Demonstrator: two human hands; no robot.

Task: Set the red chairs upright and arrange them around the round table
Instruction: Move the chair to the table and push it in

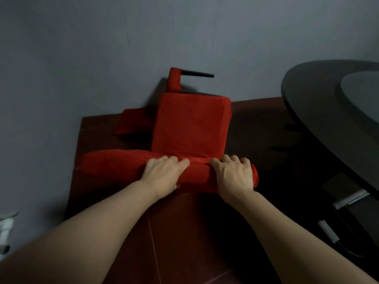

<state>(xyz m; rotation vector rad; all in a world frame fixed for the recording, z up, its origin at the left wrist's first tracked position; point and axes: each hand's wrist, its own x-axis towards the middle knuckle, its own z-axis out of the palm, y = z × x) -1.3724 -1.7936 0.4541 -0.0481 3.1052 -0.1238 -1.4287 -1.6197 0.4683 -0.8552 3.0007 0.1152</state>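
Head view: a red chair [190,124] is seen tipped over on the dark red floor [184,232] against the grey wall [102,58], one black leg [196,74] sticking out sideways. Its nearest padded edge is gripped by both hands, left hand [164,173] and right hand [233,175] side by side, fingers curled over it. The round table [307,95] is off to the right, apart from the chair.

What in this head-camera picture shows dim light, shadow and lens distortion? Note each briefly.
Head view: dim, greyish light throughout; the red fabric-covered chair stays readable, gripped by the left hand and right hand; deep shadow swallows the floor under the dark round table; wide-angle distortion stretches the forearms and bows the table's rim; slight softness, no glare.
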